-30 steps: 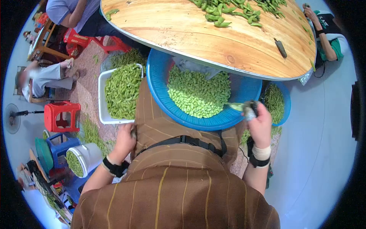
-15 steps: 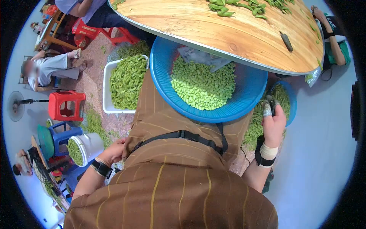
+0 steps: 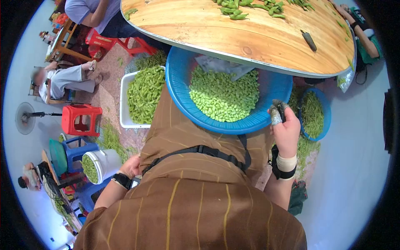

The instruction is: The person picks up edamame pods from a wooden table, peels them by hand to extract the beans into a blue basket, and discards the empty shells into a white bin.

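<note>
My left hand [image 3: 131, 166] is closed against the side of my brown striped clothing [image 3: 162, 146]; its fingertips are partly hidden. My right hand [image 3: 287, 132] is at the near right rim of a blue plastic basket [image 3: 189, 112], its fingers curled together. Grey and dark wrappings cover its thumb and finger ends, and I cannot make out anything between them. Inside the basket lies a heap of shelled green beans [image 3: 223, 96], with a crumpled clear plastic bag [image 3: 225, 66] at the back.
A round wooden table [image 3: 200, 35] overhangs the basket, with bean pods [image 3: 235, 10] and a dark slim object [image 3: 308, 41] on it. A white tub [image 3: 125, 104], a white bucket [image 3: 106, 164] and a blue basin [image 3: 327, 112] hold pods. A red stool [image 3: 81, 118] and several people surround me.
My right hand has moved left, from over the pods beside the basket to its rim. The left hand stays at my side. The whole view has shifted slightly.
</note>
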Demonstrator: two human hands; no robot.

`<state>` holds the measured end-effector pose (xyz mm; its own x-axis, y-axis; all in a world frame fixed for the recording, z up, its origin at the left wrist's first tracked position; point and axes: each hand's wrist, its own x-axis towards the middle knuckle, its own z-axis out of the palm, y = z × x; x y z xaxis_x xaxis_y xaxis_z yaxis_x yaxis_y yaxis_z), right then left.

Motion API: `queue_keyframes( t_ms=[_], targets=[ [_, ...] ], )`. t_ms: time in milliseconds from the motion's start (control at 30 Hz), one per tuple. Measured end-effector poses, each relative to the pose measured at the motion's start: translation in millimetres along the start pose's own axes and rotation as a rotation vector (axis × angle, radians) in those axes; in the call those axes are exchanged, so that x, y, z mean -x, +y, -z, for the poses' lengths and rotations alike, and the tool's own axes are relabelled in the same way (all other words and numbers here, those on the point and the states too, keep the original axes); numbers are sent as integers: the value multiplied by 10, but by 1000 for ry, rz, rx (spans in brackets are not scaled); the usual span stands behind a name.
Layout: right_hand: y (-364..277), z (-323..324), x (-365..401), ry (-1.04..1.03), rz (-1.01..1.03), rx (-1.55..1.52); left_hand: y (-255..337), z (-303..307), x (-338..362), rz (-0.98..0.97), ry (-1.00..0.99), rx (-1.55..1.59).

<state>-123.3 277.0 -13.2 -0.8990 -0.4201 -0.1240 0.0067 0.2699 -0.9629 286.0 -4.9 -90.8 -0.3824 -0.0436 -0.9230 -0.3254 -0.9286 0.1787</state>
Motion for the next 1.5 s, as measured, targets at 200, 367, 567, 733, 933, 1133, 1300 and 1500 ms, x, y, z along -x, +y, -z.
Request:
queue_keyframes(
  t_ms=[200, 367, 567, 733, 933, 1133, 1300, 1500],
  targets=[
    [-99, -195, -14, -99, 3, 39, -132, 390, 517, -97, 309, -96],
    [-132, -498, -57, -207, 60, 102, -88, 471, 658, -61, 335, 115],
    [-162, -535, -37, -258, 153, 257, -140, -97, 386, -256, 12, -515],
    [-32, -486, -52, -262, -13, 183, 68, 320, 209, 177, -261, -290],
    [-34, -577, -35, -275, 7, 199, 59, -294, 357, -278, 58, -376],
    [-13, -611, -70, -317, -11, 151, -95, 169, 232, -256, -120, -386],
    [67, -659, -93, -351, -8, 126, -132, 383, 102, -152, -111, -516],
    [103, -708, -67, -357, 99, 56, 11, 334, -102, -178, 130, -675]
  ],
)
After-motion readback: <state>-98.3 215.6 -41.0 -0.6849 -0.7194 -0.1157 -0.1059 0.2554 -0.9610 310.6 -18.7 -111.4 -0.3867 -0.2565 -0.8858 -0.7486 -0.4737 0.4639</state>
